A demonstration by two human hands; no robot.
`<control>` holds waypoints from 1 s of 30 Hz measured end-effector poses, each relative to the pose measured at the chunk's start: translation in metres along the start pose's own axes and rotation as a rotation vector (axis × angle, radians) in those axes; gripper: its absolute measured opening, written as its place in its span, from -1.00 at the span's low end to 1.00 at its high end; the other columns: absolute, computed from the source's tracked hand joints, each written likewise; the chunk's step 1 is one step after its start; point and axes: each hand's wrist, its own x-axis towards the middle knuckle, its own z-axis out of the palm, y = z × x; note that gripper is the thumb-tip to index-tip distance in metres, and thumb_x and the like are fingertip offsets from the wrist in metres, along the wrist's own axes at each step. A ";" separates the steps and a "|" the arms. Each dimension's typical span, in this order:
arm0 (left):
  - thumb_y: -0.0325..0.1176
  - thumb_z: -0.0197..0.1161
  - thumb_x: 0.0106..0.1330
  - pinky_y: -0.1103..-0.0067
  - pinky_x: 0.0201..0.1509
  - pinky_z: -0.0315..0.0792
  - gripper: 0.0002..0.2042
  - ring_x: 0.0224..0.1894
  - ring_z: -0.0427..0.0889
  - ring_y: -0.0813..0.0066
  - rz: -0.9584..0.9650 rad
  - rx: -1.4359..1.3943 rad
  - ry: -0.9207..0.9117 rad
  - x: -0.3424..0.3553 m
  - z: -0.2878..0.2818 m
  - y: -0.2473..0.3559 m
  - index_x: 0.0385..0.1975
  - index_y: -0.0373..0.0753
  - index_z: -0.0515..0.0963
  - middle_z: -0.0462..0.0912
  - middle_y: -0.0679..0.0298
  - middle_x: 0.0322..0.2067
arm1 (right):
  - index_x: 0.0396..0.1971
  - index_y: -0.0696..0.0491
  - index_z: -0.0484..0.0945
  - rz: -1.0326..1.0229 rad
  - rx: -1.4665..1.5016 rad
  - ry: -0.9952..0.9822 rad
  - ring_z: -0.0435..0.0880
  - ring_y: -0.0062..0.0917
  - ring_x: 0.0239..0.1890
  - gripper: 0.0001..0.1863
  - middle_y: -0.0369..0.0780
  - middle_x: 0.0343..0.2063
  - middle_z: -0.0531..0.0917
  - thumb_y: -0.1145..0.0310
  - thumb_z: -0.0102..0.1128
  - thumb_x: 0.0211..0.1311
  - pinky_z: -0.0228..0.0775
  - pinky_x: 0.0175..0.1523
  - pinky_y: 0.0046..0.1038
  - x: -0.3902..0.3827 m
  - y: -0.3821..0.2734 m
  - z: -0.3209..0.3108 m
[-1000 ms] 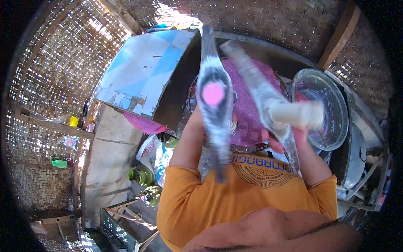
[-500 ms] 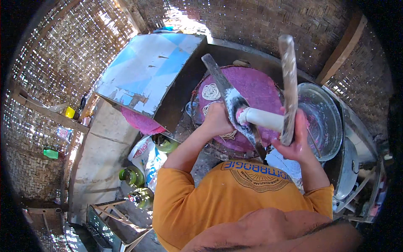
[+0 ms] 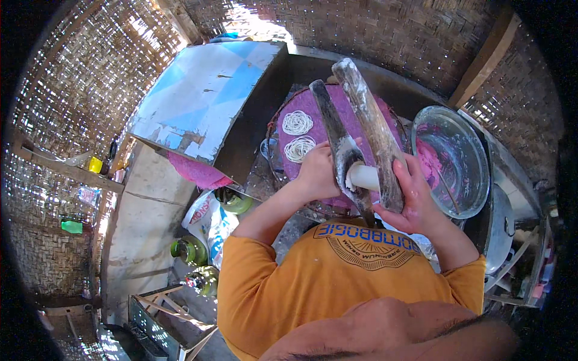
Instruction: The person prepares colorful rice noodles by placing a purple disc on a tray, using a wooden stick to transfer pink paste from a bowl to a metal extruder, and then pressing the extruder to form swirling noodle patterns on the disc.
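Note:
My left hand (image 3: pixel 319 171) is closed on a dark, white-dusted wooden bar (image 3: pixel 330 111) with a widened socket. My right hand (image 3: pixel 411 201) grips a lighter worn bar (image 3: pixel 364 102). Between them a white cylinder (image 3: pixel 363 176) runs into the socket, its far end hidden inside. Beneath both bars lies a round purple mat (image 3: pixel 304 102) on a rimmed stand, with two coils of thin white strands (image 3: pixel 297 122) on its left part, the nearer beside my left hand.
Right of the mat stands a metal basin (image 3: pixel 472 171) with pink paste (image 3: pixel 428 162) and a stick. A blue-white box (image 3: pixel 205 90) is at the upper left, pink cloth (image 3: pixel 192 174) below it, green gas cylinders (image 3: pixel 195 249) and a white sack (image 3: pixel 208 225) lower left.
The right-hand bar has moved left and closer to the left-hand bar, now tilted nearly parallel to it; less of the white cylinder shows. More of the lower coil is uncovered.

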 end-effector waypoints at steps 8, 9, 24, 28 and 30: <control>-0.31 0.33 -0.29 0.45 -0.17 0.40 -0.40 -0.28 0.54 0.21 -0.100 -0.038 0.095 0.004 0.016 -0.009 -0.10 -0.22 0.39 0.54 0.13 -0.29 | 0.16 0.12 -0.04 0.224 0.196 -0.047 0.21 -0.21 0.07 -0.07 0.00 0.07 0.11 0.15 0.29 -0.21 0.13 0.08 -0.30 0.009 0.009 0.006; -0.31 0.33 -0.29 0.46 -0.17 0.40 -0.41 -0.27 0.54 0.20 -0.143 -0.084 0.113 0.005 0.018 -0.011 -0.10 -0.21 0.39 0.54 0.13 -0.29 | 0.16 0.13 -0.06 0.262 0.372 -0.036 0.20 -0.27 0.09 -0.06 -0.03 0.10 0.08 0.13 0.29 -0.21 0.12 0.09 -0.31 0.013 0.013 0.001; -0.37 0.33 -0.18 0.10 0.18 -0.06 -0.01 0.25 -0.11 0.08 0.133 -1.703 -0.178 0.107 -0.047 0.001 0.22 0.05 -0.27 -0.04 0.11 0.20 | 0.09 0.25 0.04 0.850 1.531 -0.664 0.44 -0.31 -0.16 0.14 -0.05 -0.15 0.40 -0.32 0.17 -0.41 0.34 -0.17 -0.33 -0.036 0.043 -0.051; -0.21 0.09 0.10 0.23 0.04 0.23 -0.58 0.06 0.28 0.11 -0.072 -1.819 0.162 0.097 0.002 -0.057 0.00 -0.08 0.29 0.36 0.11 -0.04 | 0.09 0.26 0.06 1.033 1.370 -0.413 0.45 -0.31 -0.21 0.00 -0.01 -0.18 0.40 -0.25 0.08 -0.22 0.35 -0.23 -0.31 -0.033 0.052 -0.051; -0.03 0.04 0.11 0.25 0.00 0.27 -0.61 -0.02 0.37 0.12 -0.172 -2.102 0.173 0.089 0.014 -0.077 -0.12 -0.08 0.39 0.44 0.11 -0.14 | 0.03 0.24 0.16 1.015 1.416 -0.388 0.50 -0.32 -0.21 -0.26 -0.02 -0.13 0.40 -0.07 0.00 0.01 0.39 -0.22 -0.34 -0.042 0.067 -0.045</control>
